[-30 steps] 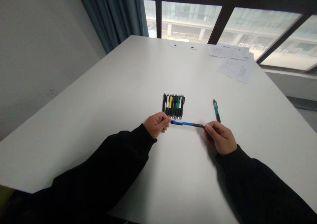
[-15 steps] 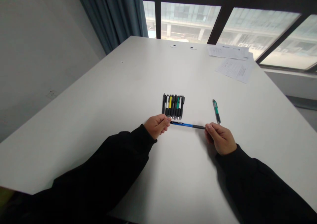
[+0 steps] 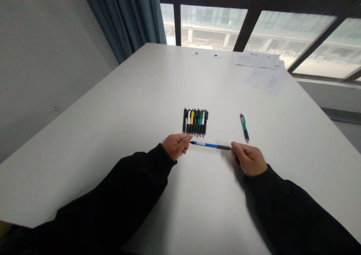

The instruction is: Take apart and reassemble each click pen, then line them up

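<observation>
A blue pen (image 3: 210, 145) with a dark grip stretches sideways between my two hands, just above the table. My left hand (image 3: 177, 146) pinches its left end, and my right hand (image 3: 248, 157) pinches the tip end on the right. Beyond my left hand lies a tight row of several pens (image 3: 195, 122), side by side and pointing toward me, in black, white, yellow and green. A single green pen (image 3: 244, 128) with a black grip lies past my right hand, apart from the row.
The white table (image 3: 135, 108) spreads around the pens. Printed papers (image 3: 263, 78) lie at its far right corner. Two small round fittings are set near the far edge. Behind stand a blue curtain (image 3: 132, 18) and a dark-framed window (image 3: 214, 25).
The blue pen has turned about its length: its dark clip faced me before, and a pale label now shows. Both hands keep their pinch. The view has shifted slightly.
</observation>
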Motion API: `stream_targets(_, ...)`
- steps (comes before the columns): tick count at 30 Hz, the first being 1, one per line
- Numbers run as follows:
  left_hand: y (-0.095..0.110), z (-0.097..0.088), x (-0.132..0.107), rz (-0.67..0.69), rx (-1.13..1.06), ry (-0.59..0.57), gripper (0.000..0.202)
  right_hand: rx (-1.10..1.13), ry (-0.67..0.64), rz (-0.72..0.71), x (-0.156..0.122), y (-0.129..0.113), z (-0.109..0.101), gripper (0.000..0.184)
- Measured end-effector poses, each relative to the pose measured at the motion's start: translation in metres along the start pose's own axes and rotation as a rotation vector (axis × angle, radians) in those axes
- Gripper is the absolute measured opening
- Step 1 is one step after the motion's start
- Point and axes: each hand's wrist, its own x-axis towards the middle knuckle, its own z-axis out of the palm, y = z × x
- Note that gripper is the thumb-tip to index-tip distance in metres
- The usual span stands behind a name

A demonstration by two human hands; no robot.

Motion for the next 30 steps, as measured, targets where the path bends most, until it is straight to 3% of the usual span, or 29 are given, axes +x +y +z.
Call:
stream_targets(14,-0.007,0.0,0.004,0.016,-0.095,-0.043,0.042,0.235,0.005,0.042,0.003,0.009,0.003,0.04)
stream_targets(30,-0.012,-0.001,0.006,0.07,-0.113,-0.016,0.026,0.376,-0.041,0.048,0.005,0.015,0.005,0.027)
